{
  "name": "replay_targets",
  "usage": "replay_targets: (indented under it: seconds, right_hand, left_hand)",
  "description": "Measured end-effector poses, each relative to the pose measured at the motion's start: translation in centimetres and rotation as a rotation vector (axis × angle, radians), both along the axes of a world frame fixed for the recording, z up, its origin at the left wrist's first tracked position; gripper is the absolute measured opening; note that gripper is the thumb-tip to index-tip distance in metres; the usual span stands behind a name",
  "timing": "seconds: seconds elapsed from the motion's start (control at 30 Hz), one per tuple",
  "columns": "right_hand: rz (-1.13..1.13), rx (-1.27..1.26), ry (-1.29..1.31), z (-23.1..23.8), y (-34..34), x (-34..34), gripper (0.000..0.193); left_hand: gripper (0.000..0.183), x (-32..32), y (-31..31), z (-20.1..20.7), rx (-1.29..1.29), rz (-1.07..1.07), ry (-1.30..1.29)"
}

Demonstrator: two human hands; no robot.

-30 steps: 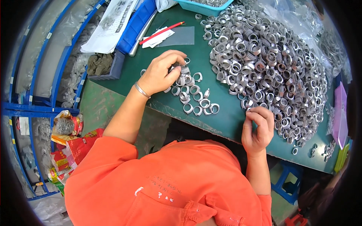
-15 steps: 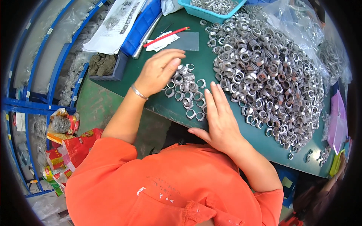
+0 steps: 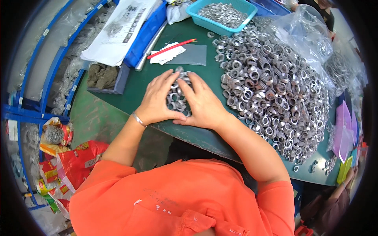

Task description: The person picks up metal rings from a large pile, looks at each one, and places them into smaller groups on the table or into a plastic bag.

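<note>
Head view: the left hand (image 3: 155, 100) and right hand (image 3: 204, 104) are cupped, fingers loosely curved rather than clenched, around a small cluster of metal rings (image 3: 176, 98) on the green table (image 3: 138, 84). The thumbs meet, or nearly so, on the near side; a few rings show between and just beyond the fingertips (how many lie under the hands, I cannot tell). Right of the right hand, apart from the cluster, spreads a far larger heap of rings (image 3: 275, 90). Beyond both hands lies a red pencil (image 3: 171, 48) on white slips (image 3: 167, 58). The step in hand looks like drawing the loose rings together; the next move seems to call for even inward pressure from both sides, so none slip out.
</note>
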State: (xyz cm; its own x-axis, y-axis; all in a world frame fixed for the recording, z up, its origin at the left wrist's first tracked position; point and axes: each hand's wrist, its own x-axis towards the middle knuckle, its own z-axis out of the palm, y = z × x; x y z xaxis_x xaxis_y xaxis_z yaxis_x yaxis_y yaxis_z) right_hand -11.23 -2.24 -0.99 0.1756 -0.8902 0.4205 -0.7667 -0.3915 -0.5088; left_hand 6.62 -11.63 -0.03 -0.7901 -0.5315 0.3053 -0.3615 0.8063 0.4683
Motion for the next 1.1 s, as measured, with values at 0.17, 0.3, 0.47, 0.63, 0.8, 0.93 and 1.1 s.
replay_targets:
  seconds: [0.17, 0.3, 0.47, 0.63, 0.8, 0.93, 1.1]
  right_hand:
    - [0.033, -0.093, -0.037, 1.2, 1.6, -0.5, 0.092]
    - [-0.266, -0.333, 0.166, 3.6, 5.0, -3.8, 0.042]
    - [-0.613, -0.202, 0.417, 5.3, 8.4, -7.4, 0.02]
    - [-0.572, -0.238, 0.343, 4.9, 9.6, -8.2, 0.022]
    - [-0.642, -0.344, 0.081, 4.1, 11.9, -9.1, 0.022]
    - [-0.81, 0.089, -0.867, 4.6, 14.6, -7.6, 0.015]
    - [-0.702, 0.261, -1.319, 4.3, 15.8, -8.1, 0.013]
  left_hand:
    - [0.107, 0.3, 0.1, -0.3, -0.002, 0.036, 0.006]
    - [0.103, 0.4, 0.1, -0.2, -0.005, 0.041, 0.02]
    - [0.1, 0.4, 0.0, 0.0, 0.02, 0.061, 0.021]
    - [0.1, 0.2, 0.3, 0.2, 0.035, 0.065, -0.003]
    - [0.094, 0.0, 0.4, 0.2, 0.115, 0.058, 0.059]
    - [0.091, 0.2, 0.5, 0.3, 0.109, 0.051, 0.048]
    - [0.086, 0.2, 0.1, 0.1, 0.084, 0.039, 0.059]
